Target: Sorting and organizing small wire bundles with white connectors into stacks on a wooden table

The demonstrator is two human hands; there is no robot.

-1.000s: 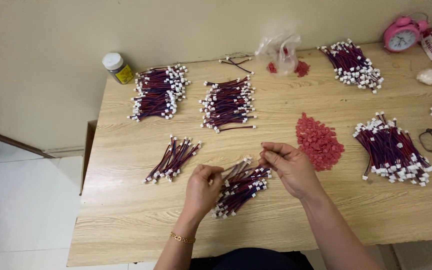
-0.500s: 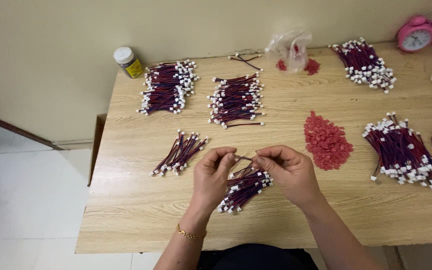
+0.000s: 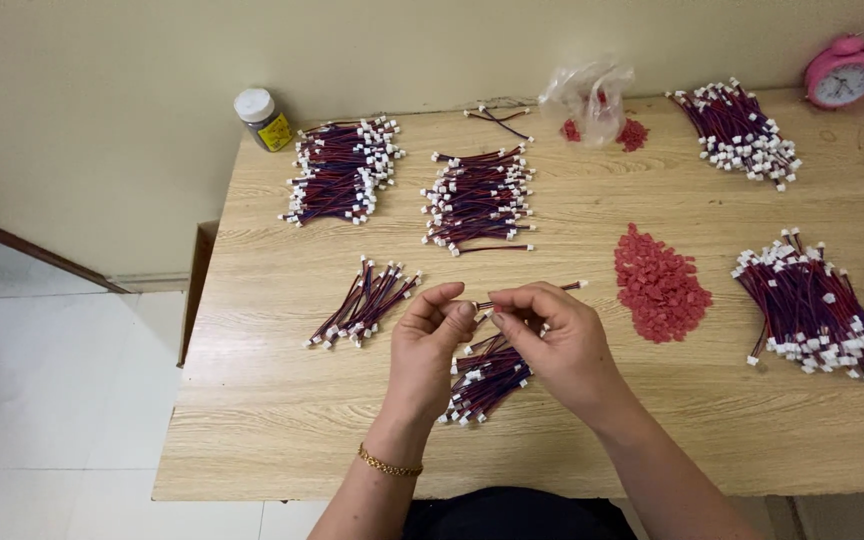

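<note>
Both hands pinch one wire (image 3: 527, 293): left hand (image 3: 432, 340), right hand (image 3: 552, 345). Small done bundle (image 3: 364, 302) lies left; larger pile (image 3: 487, 372) waits beneath.

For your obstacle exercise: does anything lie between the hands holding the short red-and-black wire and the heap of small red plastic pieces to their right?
Nothing visible does. The left hand and right hand pinch the short red-and-black wire above the wooden table; bare tabletop separates them from the heap of small red plastic pieces.

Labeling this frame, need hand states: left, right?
Left hand: closed, pinching one end of a wire lead.
Right hand: closed, pinching the same wire lead nearer its middle.
</note>
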